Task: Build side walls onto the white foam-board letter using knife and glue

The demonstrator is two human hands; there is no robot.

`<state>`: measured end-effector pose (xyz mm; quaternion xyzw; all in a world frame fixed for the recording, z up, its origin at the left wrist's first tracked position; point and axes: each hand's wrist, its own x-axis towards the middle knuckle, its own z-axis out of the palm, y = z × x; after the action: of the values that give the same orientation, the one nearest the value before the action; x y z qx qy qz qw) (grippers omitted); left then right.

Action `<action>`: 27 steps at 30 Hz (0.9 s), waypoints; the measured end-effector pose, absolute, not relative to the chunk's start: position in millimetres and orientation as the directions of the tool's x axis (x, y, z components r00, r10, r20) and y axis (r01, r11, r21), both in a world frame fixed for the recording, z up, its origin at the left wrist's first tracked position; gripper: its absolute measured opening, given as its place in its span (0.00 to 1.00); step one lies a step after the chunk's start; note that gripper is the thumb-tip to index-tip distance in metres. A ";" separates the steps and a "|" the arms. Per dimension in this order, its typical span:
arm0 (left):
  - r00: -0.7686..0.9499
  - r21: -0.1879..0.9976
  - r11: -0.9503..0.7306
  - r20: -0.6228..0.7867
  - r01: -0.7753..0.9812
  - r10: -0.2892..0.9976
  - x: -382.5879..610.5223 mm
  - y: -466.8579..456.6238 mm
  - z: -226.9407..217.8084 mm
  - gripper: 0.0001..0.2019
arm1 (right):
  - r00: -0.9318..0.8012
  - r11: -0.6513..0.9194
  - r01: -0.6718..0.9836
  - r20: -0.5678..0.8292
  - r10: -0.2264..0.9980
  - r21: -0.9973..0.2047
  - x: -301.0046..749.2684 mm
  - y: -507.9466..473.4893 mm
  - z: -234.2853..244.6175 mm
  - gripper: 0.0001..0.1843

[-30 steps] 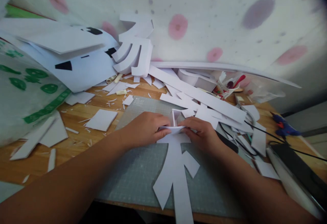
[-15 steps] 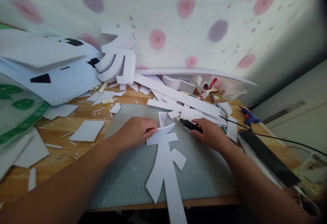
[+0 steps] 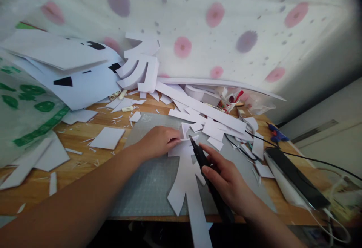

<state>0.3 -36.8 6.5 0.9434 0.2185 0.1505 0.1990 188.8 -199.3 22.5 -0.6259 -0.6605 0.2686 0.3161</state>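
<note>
Between right fingers [image 3: 215, 156], black tool [image 3: 200, 158]

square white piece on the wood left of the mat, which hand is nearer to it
Left. The left hand is to the right of the square white piece, touching the white cutout; the right hand is farther right, holding the black cutter.

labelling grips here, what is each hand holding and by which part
Right hand: black cutter, by its handle. Left hand: white cutout, pinched at the left of its curved top edge.
</note>
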 end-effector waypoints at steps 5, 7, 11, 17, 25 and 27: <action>0.853 0.430 -0.828 0.206 0.360 0.479 0.6 -37.1 5.0 0.12 | -0.028 0.063 0.616 0.058 0.998 -0.786 181.5 -202.2 11.7 0.30; 0.850 0.431 -0.826 0.210 0.363 0.483 0.7 -37.1 4.4 0.11 | -0.037 0.060 0.608 0.048 0.998 -0.791 181.0 -202.1 9.6 0.30; 0.846 0.436 -0.825 0.222 0.358 0.485 1.1 -36.4 3.2 0.12 | -0.036 0.046 0.595 0.031 0.999 -0.802 178.5 -201.8 7.5 0.30; 0.847 0.441 -0.820 0.208 0.365 0.489 1.0 -37.3 5.7 0.12 | -0.011 0.009 0.569 0.003 1.000 -0.822 175.6 -199.8 7.0 0.30; 0.847 0.433 -0.823 0.210 0.367 0.488 1.2 -36.5 4.1 0.12 | -0.006 0.001 0.550 -0.003 1.000 -0.835 172.6 -198.9 8.7 0.30; 0.844 0.440 -0.818 0.208 0.370 0.494 1.1 -36.1 3.5 0.11 | 0.006 -0.016 0.531 -0.016 1.000 -0.847 171.5 -199.4 8.4 0.30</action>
<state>1.1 -36.1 3.5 0.9402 0.2297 0.1585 0.1953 171.5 -199.4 8.4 -0.6232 -0.6142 0.3461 0.3385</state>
